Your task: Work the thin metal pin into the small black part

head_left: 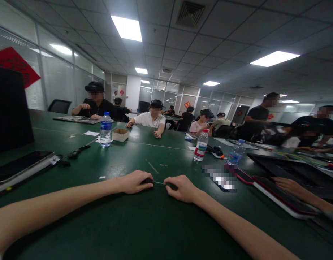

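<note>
My left hand (135, 181) is closed around a black end piece (149, 180) above the green table. Facing it, my right hand (182, 187) is closed on a similar black end piece (172, 186). A thin, light rod (159, 183) bridges the short gap between the two hands. It looks like one slim tool with dark ends, but its exact kind is too small to tell. Parts of both black pieces are hidden in my fingers.
Beyond my hands on the green table (128, 159) stand a blue-capped bottle (106, 131), a small box (120, 135), a red-capped bottle (201, 146) and another bottle (236, 152). Devices lie on both sides. At right, another person's hand (289, 186) rests on a tablet (280, 198). Several people sit beyond.
</note>
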{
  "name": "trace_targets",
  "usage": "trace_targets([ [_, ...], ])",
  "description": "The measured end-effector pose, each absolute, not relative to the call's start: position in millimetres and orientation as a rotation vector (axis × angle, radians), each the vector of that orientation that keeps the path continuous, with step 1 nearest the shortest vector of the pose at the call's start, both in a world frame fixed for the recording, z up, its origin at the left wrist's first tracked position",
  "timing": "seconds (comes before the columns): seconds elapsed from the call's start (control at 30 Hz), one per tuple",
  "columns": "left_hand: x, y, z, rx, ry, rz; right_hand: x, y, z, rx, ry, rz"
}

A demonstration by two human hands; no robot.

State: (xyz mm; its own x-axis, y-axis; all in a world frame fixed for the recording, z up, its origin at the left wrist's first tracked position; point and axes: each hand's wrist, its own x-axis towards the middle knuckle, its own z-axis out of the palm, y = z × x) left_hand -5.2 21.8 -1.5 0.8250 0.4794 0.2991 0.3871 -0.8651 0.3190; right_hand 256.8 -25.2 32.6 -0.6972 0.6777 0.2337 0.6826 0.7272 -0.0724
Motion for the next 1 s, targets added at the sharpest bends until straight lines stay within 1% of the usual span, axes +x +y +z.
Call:
trace_targets([
  [0.67,-5.7,21.3,0.0,2.764,0.663,0.551,255.9,-27.8,36.9,-1.075,-2.701,-0.006],
  [1.0,-4.3,21.6,-2.9,2.782,0.674,0.553,259.3,-22.8,28.4,-1.052,-2.68,-0.046],
])
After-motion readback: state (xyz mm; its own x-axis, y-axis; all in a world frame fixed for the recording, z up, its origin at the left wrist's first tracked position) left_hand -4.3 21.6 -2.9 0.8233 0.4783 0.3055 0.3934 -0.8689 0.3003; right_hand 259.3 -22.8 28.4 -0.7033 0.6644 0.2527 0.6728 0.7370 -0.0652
